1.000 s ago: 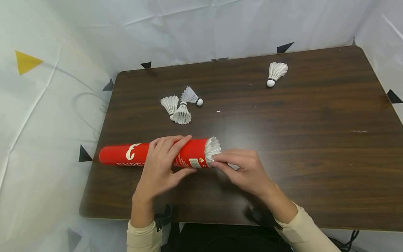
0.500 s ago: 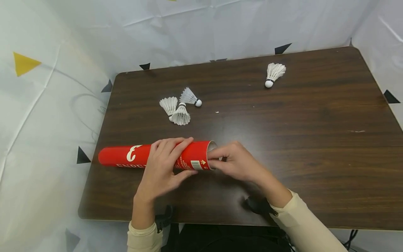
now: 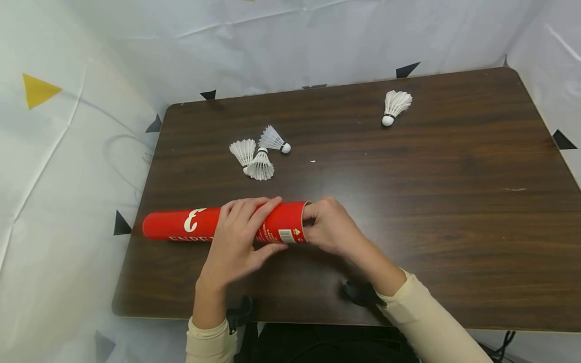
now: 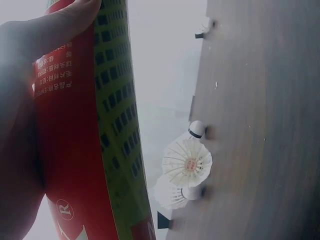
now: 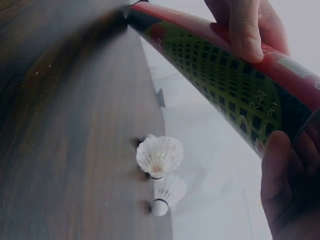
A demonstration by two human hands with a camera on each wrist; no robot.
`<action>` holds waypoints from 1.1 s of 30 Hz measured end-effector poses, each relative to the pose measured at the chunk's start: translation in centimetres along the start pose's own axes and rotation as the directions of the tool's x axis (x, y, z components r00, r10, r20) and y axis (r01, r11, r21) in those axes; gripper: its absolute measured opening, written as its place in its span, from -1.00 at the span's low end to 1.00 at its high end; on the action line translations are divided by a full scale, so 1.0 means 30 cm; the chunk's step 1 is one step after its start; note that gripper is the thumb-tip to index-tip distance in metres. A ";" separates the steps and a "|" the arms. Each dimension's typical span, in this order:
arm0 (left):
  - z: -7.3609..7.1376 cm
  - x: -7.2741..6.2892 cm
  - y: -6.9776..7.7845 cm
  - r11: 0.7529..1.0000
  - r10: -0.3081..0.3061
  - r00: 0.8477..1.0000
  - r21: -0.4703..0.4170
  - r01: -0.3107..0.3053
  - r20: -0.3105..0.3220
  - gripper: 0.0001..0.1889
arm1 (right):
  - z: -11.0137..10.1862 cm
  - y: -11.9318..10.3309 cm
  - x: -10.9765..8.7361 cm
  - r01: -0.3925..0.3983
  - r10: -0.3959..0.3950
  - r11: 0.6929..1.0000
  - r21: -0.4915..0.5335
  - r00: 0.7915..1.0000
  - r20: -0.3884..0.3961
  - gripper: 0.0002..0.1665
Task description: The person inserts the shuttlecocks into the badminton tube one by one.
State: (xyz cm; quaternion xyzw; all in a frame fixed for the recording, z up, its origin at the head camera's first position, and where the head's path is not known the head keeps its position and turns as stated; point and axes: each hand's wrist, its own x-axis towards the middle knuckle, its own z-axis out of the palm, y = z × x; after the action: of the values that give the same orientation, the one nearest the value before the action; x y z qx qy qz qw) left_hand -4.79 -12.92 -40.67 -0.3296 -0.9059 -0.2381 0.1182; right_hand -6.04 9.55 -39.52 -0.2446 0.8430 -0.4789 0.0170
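My left hand [image 3: 240,237] grips a red shuttlecock tube [image 3: 174,224], fingers over its top and thumb along the near side. The tube lies lengthwise, its open end facing right. In the wrist views the tube's green panel with a dark net pattern [image 5: 215,70] shows. My right hand [image 3: 330,224] is at the open end with its fingertips inside, hidden by the tube wall; I cannot tell whether they hold a shuttlecock. In the right wrist view a right digit [image 5: 277,150] lies at the rim.
Beyond the tube, three white feather shuttlecocks [image 3: 260,165] lie close together on the dark wooden table [image 3: 431,217]. Another shuttlecock [image 3: 396,107] lies near the back edge, to the right. White sheeting [image 3: 272,50] hangs behind the table.
The feathered skirt at the tube's mouth has gone out of sight inside. My right hand has moved left, its fingers now deeper in the opening. My left hand keeps its grip.
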 end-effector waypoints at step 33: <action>-0.009 -0.010 -0.001 1.000 0.006 1.000 -0.021 -0.006 0.009 -0.08 | -0.203 0.132 0.075 -0.094 0.048 0.944 0.316 0.987 0.151 -0.84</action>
State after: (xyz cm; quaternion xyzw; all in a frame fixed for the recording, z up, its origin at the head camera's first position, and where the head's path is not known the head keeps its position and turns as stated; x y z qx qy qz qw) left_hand -4.57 -13.25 -40.57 -0.3344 -0.9029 -0.2458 0.1115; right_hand -11.20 15.13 -39.00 -0.2412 0.7585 -0.5905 0.1337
